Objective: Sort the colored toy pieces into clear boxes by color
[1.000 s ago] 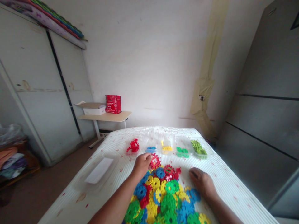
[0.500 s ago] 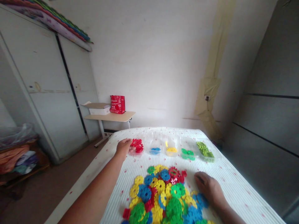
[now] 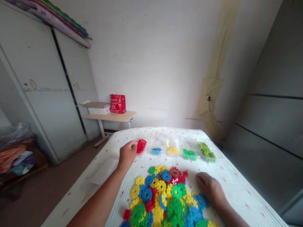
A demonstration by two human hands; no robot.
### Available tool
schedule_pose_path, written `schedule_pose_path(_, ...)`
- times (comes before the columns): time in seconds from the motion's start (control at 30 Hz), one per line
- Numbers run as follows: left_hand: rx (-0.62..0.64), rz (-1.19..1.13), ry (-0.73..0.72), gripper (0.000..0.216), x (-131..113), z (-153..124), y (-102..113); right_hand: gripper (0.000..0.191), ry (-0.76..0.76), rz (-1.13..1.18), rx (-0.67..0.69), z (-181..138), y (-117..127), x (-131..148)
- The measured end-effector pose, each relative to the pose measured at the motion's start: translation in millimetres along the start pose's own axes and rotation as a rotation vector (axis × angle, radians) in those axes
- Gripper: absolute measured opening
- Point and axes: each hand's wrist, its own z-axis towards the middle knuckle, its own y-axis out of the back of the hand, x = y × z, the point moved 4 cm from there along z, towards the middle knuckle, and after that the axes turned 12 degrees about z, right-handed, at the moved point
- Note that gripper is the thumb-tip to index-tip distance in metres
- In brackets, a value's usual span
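Head view, red pieces (image 3: 141,146) beside left hand (image 3: 127,153)

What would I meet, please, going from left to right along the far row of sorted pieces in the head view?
The person's left hand → red plastic interlocking pieces → blue plastic pieces → yellow plastic pieces → dark green plastic discs → light green plastic pieces.

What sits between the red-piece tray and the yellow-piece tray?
A tray of blue pieces lies between them, seen in the head view.
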Motion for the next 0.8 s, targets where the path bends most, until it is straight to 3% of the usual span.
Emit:
schedule_pose_path(0.2,0.039,0.121,-0.143,0.026,18.7,-63.1,11.9,0.029,0.01,0.106,-0.005,1.9,2.9,9.1)
schedule_pose_path(0.43,0.129,0.165,-0.141,0.026,70.6,-118.7,12.7,0.03,0.091,0.248,0.185,11.7,-13.3,40.2)
schedule_pose_path(0.63,0.185,0.142,-0.051,0.028,81.3,-125.2,6.8,0.014,0.06,0.059,0.195,21.2,-28.3,45.5)
schedule_pose_path(0.8,0.18,0.043,0.039,0.029,83.7,-122.6,6.3,0.013,0.014,0.046,0.11,24.4,-21.8,41.8)
